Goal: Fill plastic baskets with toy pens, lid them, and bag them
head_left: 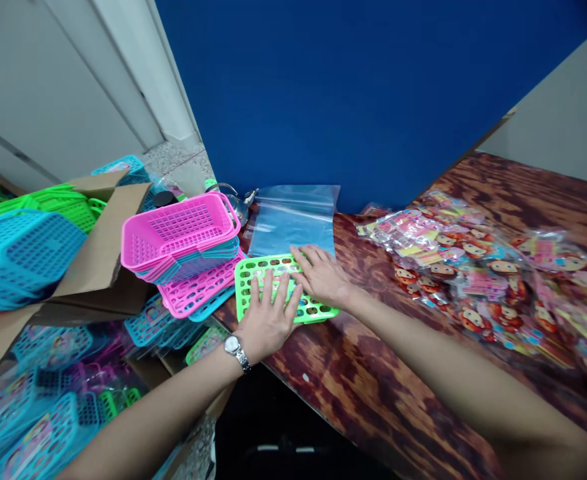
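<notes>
A flat green perforated lid (253, 273) lies on the wooden table (373, 373) near its left edge. My left hand (268, 317), with a silver wristwatch, rests flat on the lid, fingers spread. My right hand (321, 273) lies on the lid's far right part, fingers stretched out toward a clear plastic bag (293, 220) just behind it. Neither hand holds anything.
A stack of pink and blue baskets (183, 243) stands left of the lid. Cardboard boxes (98, 260) with blue and green baskets (18, 257) fill the left. Packets of cartoon stickers (478, 273) are piled on the table's right. A blue wall (348, 93) stands behind.
</notes>
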Available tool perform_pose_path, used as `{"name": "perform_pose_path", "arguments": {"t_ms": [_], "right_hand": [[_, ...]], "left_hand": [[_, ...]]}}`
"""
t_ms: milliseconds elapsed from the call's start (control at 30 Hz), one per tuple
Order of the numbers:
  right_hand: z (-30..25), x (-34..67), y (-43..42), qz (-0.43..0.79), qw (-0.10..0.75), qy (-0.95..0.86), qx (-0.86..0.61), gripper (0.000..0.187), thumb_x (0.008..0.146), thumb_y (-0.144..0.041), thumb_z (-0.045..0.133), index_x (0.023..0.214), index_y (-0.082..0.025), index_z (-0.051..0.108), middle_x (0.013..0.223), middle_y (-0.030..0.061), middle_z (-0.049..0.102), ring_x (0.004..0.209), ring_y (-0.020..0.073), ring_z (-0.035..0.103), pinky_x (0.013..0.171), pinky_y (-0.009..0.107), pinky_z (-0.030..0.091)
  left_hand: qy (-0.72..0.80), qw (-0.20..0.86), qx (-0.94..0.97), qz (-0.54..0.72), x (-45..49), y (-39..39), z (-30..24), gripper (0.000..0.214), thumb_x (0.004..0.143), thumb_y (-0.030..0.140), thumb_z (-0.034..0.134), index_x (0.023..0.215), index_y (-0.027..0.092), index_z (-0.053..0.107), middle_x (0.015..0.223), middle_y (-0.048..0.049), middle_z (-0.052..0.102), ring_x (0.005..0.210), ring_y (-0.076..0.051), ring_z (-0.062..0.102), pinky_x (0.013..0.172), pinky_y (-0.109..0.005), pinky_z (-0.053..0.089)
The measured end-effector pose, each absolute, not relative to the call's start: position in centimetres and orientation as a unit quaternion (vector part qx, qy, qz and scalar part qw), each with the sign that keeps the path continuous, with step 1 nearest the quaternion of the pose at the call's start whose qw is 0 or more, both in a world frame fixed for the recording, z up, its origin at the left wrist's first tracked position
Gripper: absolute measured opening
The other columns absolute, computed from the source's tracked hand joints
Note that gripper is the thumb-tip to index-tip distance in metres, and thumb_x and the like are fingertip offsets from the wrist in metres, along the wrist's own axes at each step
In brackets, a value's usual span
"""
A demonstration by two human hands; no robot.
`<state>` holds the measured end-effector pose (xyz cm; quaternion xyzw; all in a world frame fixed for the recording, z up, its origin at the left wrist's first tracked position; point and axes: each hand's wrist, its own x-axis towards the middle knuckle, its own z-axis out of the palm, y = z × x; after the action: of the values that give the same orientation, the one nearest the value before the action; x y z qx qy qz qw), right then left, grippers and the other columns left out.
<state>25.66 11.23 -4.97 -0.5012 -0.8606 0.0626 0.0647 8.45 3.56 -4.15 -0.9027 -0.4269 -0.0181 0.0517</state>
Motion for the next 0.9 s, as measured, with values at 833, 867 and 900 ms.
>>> {"name": "perform_pose_path", "arguments": {"t_ms": [833, 867, 900], "right_hand": [[-2.7, 23.0, 17.7, 0.302, 0.085, -0.853, -0.417, 0.026, 0.087, -0.035, 0.049, 0.078, -0.018, 0.066, 0.071, 0.0001, 0.06, 0.066, 0.012, 0.053, 0.06, 0.022, 0.034], [-2.8, 23.0, 17.9, 0.32, 0.082, -0.844, -0.423, 0.024, 0.086, -0.035, 0.05, 0.079, -0.017, 0.065, 0.068, -0.0006, 0.06, 0.063, 0.0113, 0.052, 0.058, 0.022, 0.033], [-2.9, 23.0, 18.0, 0.336, 0.078, -0.835, -0.428, 0.023, 0.085, -0.036, 0.052, 0.081, -0.017, 0.064, 0.066, -0.0014, 0.059, 0.06, 0.0109, 0.051, 0.056, 0.021, 0.032]], "left_hand": [[-0.424, 0.056, -0.903, -0.034, 8.1, 4.0, -4.3, 0.066, 0.089, 0.055, 0.034, 0.145, 0.027, 0.014, 0.145, -0.0204, 0.029, 0.131, -0.045, 0.025, 0.1, -0.065, 0.019], [-0.423, 0.049, -0.904, -0.039, 8.1, 4.0, -4.2, 0.066, 0.089, 0.056, 0.033, 0.145, 0.027, 0.013, 0.144, -0.0203, 0.029, 0.131, -0.045, 0.024, 0.1, -0.065, 0.018], [-0.423, 0.042, -0.904, -0.043, 8.0, 4.1, -4.2, 0.066, 0.089, 0.057, 0.032, 0.145, 0.028, 0.013, 0.144, -0.0202, 0.03, 0.131, -0.045, 0.024, 0.101, -0.065, 0.018]]}}
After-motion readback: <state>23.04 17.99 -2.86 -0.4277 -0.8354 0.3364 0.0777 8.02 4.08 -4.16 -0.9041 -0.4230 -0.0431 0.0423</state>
